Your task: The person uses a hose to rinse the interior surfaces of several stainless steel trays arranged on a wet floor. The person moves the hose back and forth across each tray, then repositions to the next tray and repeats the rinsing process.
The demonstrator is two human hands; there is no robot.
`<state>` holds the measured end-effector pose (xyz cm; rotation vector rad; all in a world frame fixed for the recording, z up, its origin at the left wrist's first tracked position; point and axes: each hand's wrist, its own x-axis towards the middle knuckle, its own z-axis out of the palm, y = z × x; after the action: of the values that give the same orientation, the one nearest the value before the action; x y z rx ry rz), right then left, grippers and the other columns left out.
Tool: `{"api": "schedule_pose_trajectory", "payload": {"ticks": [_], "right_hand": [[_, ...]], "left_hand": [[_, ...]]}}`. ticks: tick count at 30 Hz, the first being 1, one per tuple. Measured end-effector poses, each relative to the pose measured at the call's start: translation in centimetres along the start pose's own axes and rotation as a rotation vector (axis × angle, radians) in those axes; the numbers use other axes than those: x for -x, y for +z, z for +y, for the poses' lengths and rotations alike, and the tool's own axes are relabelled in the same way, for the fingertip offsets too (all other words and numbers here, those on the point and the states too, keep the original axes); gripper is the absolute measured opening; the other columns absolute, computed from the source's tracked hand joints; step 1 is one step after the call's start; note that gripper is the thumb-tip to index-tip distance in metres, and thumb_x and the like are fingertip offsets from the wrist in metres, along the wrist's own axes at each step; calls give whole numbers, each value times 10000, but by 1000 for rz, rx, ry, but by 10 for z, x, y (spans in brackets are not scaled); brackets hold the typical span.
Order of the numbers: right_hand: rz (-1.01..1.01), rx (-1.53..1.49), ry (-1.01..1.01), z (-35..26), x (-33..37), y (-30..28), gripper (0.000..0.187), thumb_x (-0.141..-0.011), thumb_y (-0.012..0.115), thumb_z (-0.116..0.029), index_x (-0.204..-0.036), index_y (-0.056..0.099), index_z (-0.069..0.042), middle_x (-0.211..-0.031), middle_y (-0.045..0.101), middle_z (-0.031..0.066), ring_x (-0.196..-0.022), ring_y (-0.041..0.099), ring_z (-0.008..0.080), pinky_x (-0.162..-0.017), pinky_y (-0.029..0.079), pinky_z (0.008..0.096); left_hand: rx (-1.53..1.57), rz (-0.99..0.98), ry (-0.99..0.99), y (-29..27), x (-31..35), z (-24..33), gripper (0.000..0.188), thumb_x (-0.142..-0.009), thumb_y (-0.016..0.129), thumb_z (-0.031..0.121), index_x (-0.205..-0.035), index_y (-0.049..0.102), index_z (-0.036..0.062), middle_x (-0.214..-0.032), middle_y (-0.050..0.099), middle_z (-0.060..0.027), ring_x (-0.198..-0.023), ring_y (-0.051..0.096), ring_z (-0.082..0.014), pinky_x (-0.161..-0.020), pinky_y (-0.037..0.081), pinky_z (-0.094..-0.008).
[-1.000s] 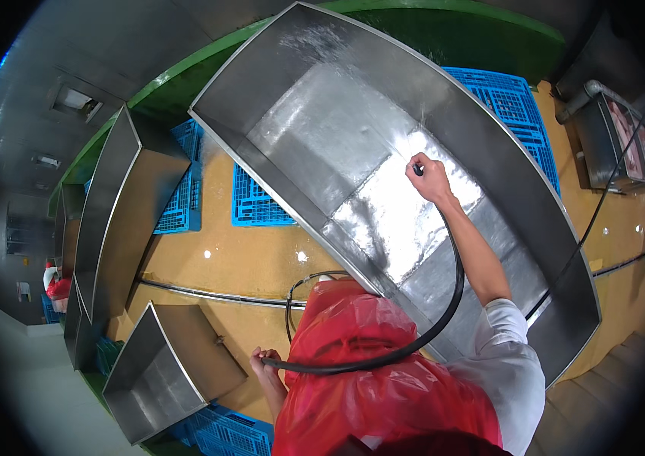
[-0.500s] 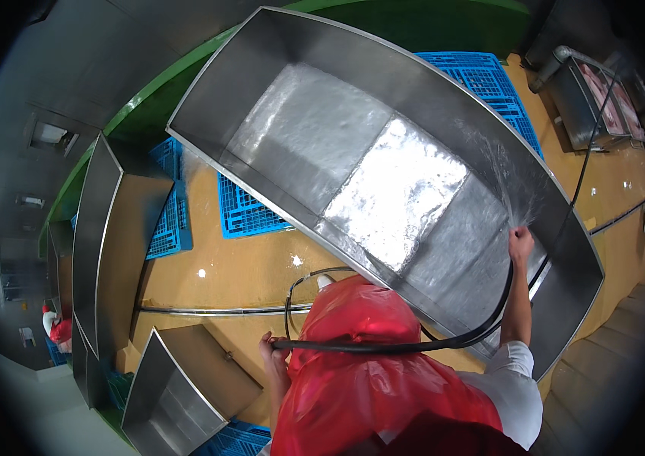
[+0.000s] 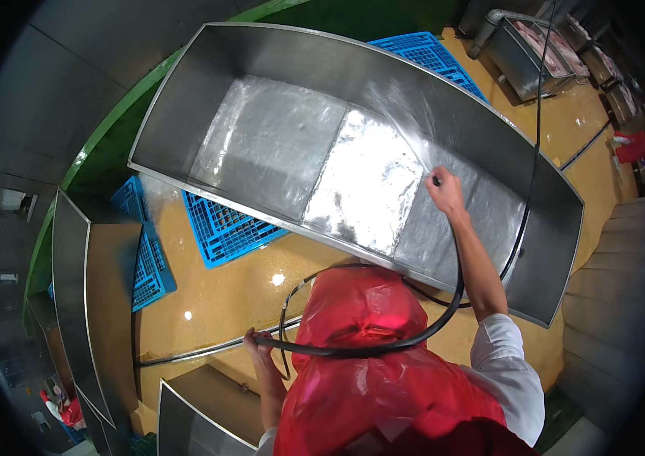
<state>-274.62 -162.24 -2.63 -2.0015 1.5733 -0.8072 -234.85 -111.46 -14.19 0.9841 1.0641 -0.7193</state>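
just right of the frame's middle, the fingers of the right hand were closed in a fist around the black hose, with no gap that i could see and the hose's dark end showing at the fist's upper left. from it a spray of water fanned toward the upper left, against the far wall of the metal tub. half a second earlier i had watched that fist near the tub's right end; now it had come back toward the middle, and the spray landed farther left along the wall. i judged this a sweep back and forth, still under way.

the wrist ran nearly in line with the forearm, which slanted down and right, elbow slightly bent, into a short white sleeve. at lower left of centre, the left hand had its fingers curled round the hose; how tightly, i could not tell. between the hands the hose sagged across the red apron. the tub spanned the upper middle, lying flatter since the view had turned, with a blue pallet showing past its near edge.
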Motion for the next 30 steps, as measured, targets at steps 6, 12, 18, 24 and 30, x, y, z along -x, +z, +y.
{"api": "schedule_pose_trajectory", "payload": {"ticks": [6, 12, 18, 24, 30], "right_hand": [[-51, -56, -126, -136, 10, 67, 204, -797, 628, -175, -877, 616, 12, -777, 670, 205, -714, 671, 339, -693, 521, 386], [-14, -14, -17, -149, 43, 78, 230, -812, 593, -191, -918, 607, 13, -750, 662, 207, -702, 659, 363, -680, 517, 426], [177, 277, 295, -39, 116, -12, 273, -793, 585, -248, -892, 614, 5, -761, 645, 254, -741, 631, 432, -720, 499, 486], [466, 542, 723, 45, 269, -153, 329, -777, 602, -297, -893, 610, 11, -767, 653, 239, -769, 642, 420, -725, 501, 474], [618, 588, 999, 72, 416, -219, 323, -776, 590, -288, -876, 616, 18, -807, 644, 275, -788, 639, 427, -721, 499, 481]], "left_hand": [[128, -62, 38, -64, -46, 89, 264, -889, 495, 136, -645, 400, 168, -426, 364, 70, -366, 402, -117, -407, 403, -254], [-79, -13, 140, -92, -46, 130, 300, -892, 531, 215, -663, 340, 182, -479, 298, 60, -357, 347, -134, -408, 412, -261], [-287, 14, -106, -80, -144, 149, 262, -841, 530, 282, -719, 327, 169, -592, 371, 3, -523, 441, -176, -519, 398, -324], [-460, -118, -181, 22, -163, 83, 206, -827, 484, 202, -673, 350, 174, -532, 376, 11, -436, 407, -168, -470, 408, -311], [-615, -249, -203, 100, -119, 14, 205, -815, 502, 160, -648, 385, 177, -539, 428, 8, -459, 469, -186, -510, 478, -349]]}}
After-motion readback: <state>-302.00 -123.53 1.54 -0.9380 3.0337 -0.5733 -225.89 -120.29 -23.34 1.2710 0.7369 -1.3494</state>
